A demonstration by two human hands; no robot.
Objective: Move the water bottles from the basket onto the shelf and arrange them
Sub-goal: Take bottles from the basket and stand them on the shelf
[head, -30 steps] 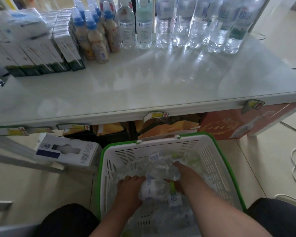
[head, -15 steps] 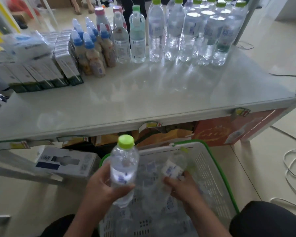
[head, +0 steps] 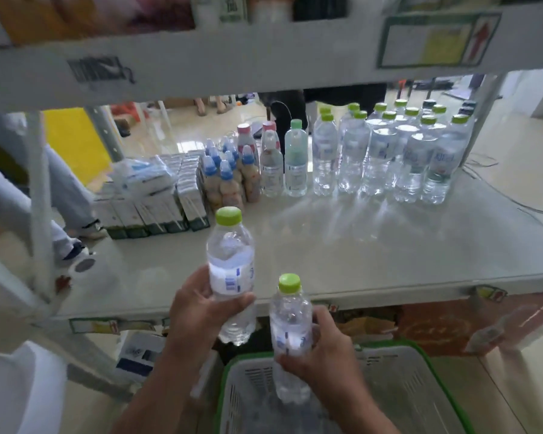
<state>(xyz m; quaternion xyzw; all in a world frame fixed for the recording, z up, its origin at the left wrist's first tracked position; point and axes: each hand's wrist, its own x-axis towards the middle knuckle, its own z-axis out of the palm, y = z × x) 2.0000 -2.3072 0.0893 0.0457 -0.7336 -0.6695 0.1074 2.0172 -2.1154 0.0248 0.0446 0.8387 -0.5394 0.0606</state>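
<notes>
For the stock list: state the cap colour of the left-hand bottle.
Lime green cap, head view.

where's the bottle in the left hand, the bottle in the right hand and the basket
bottle in the left hand (head: 231, 261), head view, on its clear upper body above the label
bottle in the right hand (head: 290, 324), head view, on its clear middle
basket (head: 420, 386), head view, on its white slotted right wall

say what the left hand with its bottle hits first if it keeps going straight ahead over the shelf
Probably nothing soon: the left hand faces bare shelf. Furthest along that line stand the blue-capped bottles, though depth is hard to judge.
</notes>
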